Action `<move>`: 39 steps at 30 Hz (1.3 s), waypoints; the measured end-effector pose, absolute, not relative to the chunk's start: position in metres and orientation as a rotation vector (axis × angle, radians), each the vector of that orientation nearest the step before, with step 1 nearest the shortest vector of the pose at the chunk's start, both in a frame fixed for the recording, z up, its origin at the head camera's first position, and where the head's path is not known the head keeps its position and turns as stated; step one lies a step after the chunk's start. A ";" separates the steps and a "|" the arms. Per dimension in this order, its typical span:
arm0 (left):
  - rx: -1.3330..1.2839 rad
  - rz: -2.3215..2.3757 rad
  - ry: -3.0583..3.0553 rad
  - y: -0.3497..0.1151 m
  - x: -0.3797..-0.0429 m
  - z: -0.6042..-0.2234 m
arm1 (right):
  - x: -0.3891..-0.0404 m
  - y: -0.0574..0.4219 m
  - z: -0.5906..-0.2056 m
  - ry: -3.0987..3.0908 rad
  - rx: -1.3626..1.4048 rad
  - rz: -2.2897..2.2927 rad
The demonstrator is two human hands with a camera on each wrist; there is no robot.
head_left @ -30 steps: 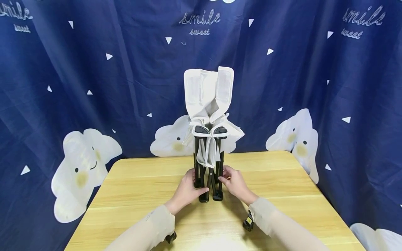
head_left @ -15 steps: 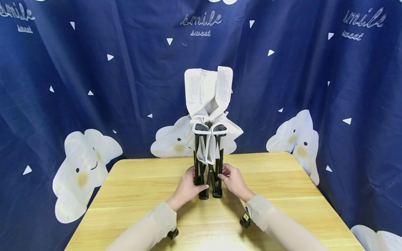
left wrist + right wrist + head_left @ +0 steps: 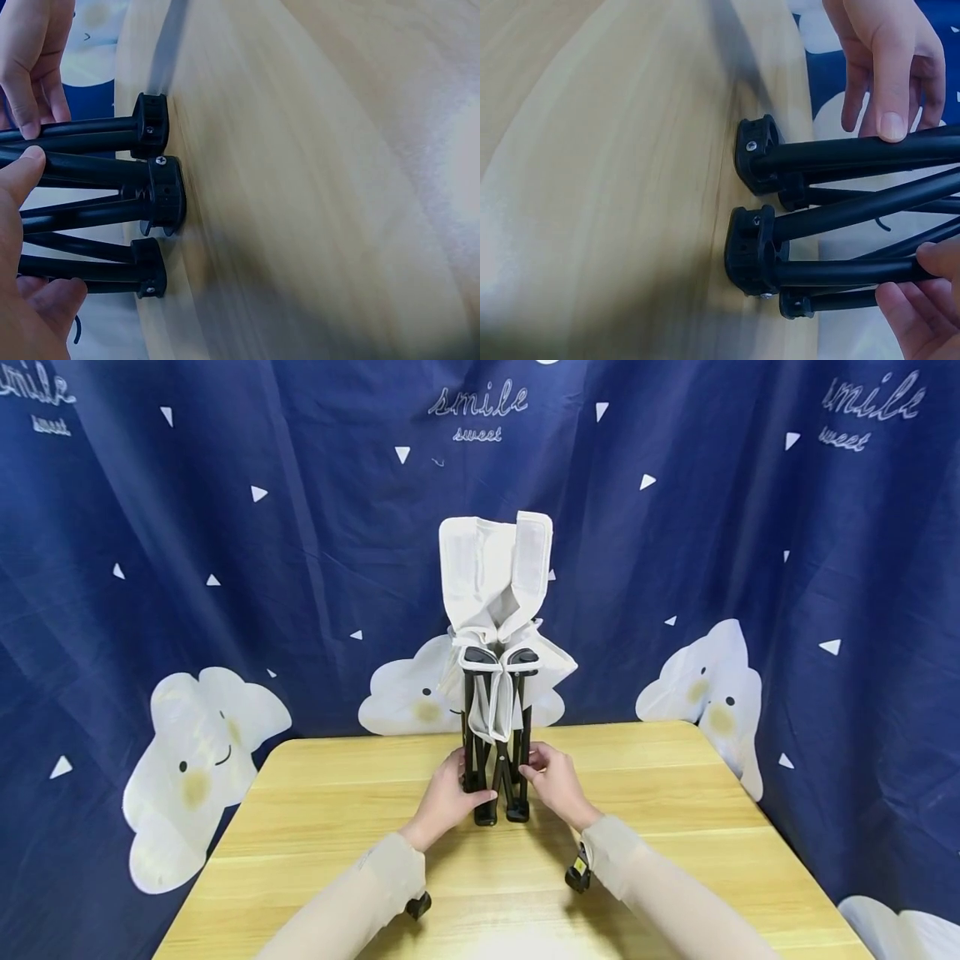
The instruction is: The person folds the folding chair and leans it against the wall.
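A folded camping chair [image 3: 495, 572] with white fabric and black tubular legs stands upright on the wooden table, its legs bunched together. My left hand [image 3: 446, 797] holds the legs from the left, low down, with the thumb laid across a front leg. On the other side my right hand [image 3: 557, 783] pinches a right leg between thumb and fingers. The left wrist view shows the black plastic feet [image 3: 166, 195] at the tabletop, with my left thumb and fingers around the tubes. Close up in the right wrist view, screws show in the feet [image 3: 750, 251].
The light wooden table [image 3: 315, 827] has rounded back corners. Behind it hangs a dark blue curtain [image 3: 337, 527] with white clouds and triangles. A small black device [image 3: 578, 870] hangs at the right wrist, and another [image 3: 418, 906] at the left.
The folded chair has shifted slightly away from me across the table, toward its back edge. Both hands have moved along with it, keeping their hold on the legs.
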State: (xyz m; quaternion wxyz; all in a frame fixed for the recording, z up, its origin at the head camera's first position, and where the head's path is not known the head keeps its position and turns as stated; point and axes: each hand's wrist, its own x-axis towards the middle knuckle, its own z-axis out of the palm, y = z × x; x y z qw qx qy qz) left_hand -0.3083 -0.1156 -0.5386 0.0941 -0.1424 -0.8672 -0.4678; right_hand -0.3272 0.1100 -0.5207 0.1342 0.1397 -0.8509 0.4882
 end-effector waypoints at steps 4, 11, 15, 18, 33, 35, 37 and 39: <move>-0.419 -1.394 -2.558 -0.115 -0.313 -0.538 | -0.331 0.110 -0.520 -2.452 0.397 1.425; -0.428 -1.390 -2.529 -0.113 -0.318 -0.534 | -0.339 0.110 -0.521 -2.445 0.398 1.439; -0.411 -1.368 -2.516 -0.111 -0.321 -0.530 | -0.344 0.108 -0.520 -2.441 0.371 1.451; -0.384 -1.375 -2.515 -0.110 -0.323 -0.528 | -0.346 0.107 -0.518 -2.436 0.342 1.469; -0.347 -1.419 -2.489 -0.106 -0.345 -0.536 | -0.365 0.103 -0.519 -2.452 0.312 1.395; -0.344 -1.427 -2.485 -0.106 -0.348 -0.535 | -0.368 0.102 -0.519 -2.457 0.307 1.389; -0.339 -1.440 -2.477 -0.106 -0.350 -0.534 | -0.370 0.101 -0.518 -2.454 0.299 1.404; -0.329 -1.444 -2.474 -0.106 -0.352 -0.534 | -0.372 0.099 -0.517 -2.452 0.288 1.422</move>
